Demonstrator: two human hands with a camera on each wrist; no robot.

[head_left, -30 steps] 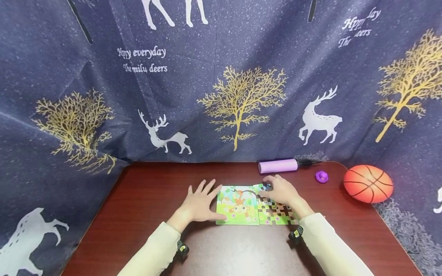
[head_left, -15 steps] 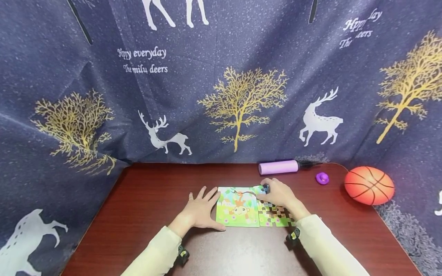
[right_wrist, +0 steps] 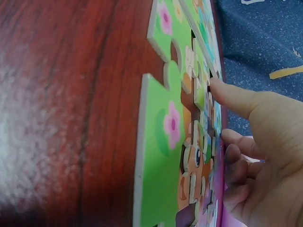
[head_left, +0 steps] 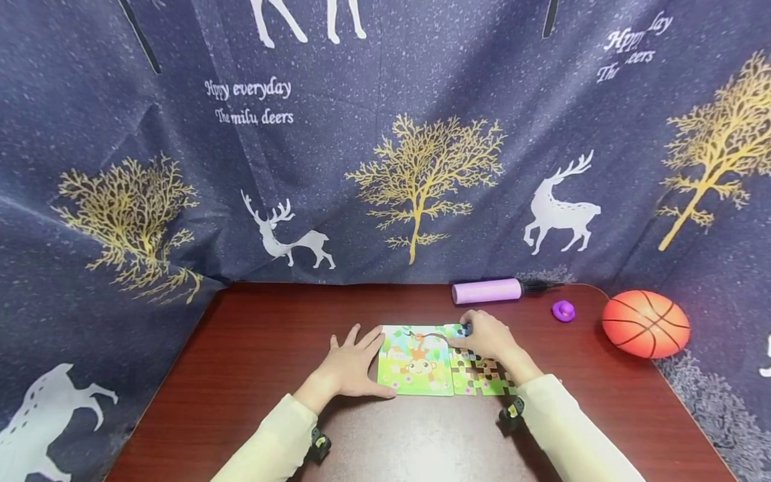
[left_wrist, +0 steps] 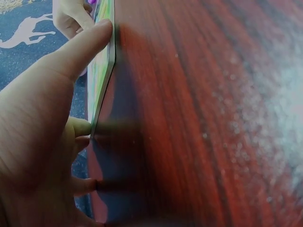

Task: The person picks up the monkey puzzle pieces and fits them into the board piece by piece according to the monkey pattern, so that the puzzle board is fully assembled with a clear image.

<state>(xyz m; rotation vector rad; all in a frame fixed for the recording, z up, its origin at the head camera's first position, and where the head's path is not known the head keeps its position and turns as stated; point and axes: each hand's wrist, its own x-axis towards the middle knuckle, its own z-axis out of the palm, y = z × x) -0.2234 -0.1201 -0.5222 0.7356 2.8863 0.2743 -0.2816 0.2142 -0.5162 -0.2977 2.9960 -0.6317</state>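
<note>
A square monkey picture board (head_left: 415, 365) lies flat on the table. My left hand (head_left: 349, 368) is at its left side with fingers spread; the thumb (left_wrist: 97, 40) touches the near corner, and a finger touches the edge. Against the board's right side lies a jigsaw puzzle (head_left: 482, 381) of loosely joined pieces with gaps between them. My right hand (head_left: 490, 335) is over its far part, thumb and curled fingers pinching a bluish piece near the board's far right corner. The right wrist view shows the thumb (right_wrist: 232, 97) at the board's edge; the piece is mostly hidden.
A lilac hand pump (head_left: 486, 291) lies at the back of the table. To its right is a small purple rubber duck (head_left: 563, 310). An orange basketball (head_left: 646, 324) sits at the right edge. A dark patterned cloth (head_left: 385, 167) hangs behind the table.
My right hand has moved slightly left and down, and its thumb and fingers have closed in at the puzzle's far left part. My left hand has shifted a little nearer along the board's edge.
</note>
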